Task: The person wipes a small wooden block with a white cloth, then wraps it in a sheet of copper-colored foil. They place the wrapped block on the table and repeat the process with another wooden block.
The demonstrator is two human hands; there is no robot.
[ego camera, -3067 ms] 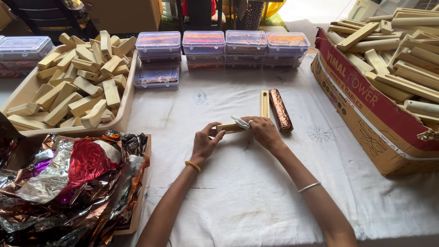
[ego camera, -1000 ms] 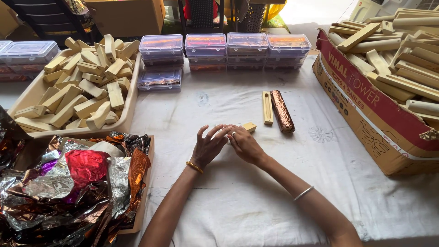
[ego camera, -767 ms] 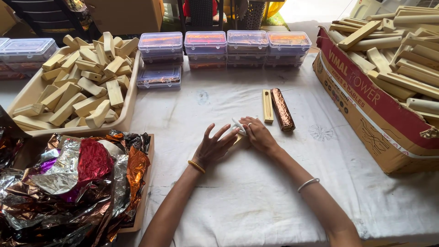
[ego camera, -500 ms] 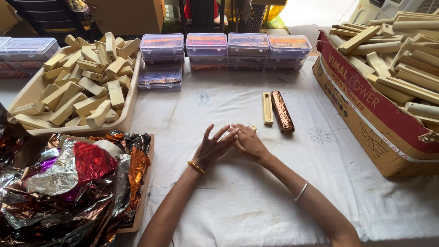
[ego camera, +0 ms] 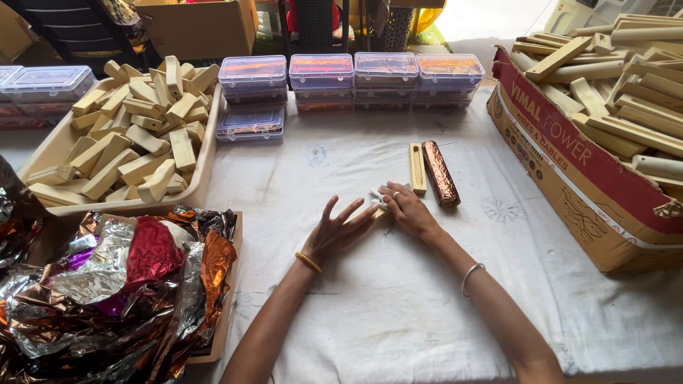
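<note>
two hands wrapping a small wooden block in silver foil on a white-clothed table (ego camera: 398, 313).
left hand (ego camera: 340, 229) spread flat, right hand (ego camera: 409, 211) pinching the foil-covered block (ego camera: 380, 198) between them; thin foil could tear or slip loose if pulled unevenly, just beside the bare wooden stick (ego camera: 417, 168).

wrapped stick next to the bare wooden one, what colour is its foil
Shiny copper-brown foil on the wrapped stick, seen in the head view, beside the bare wooden stick.
</note>
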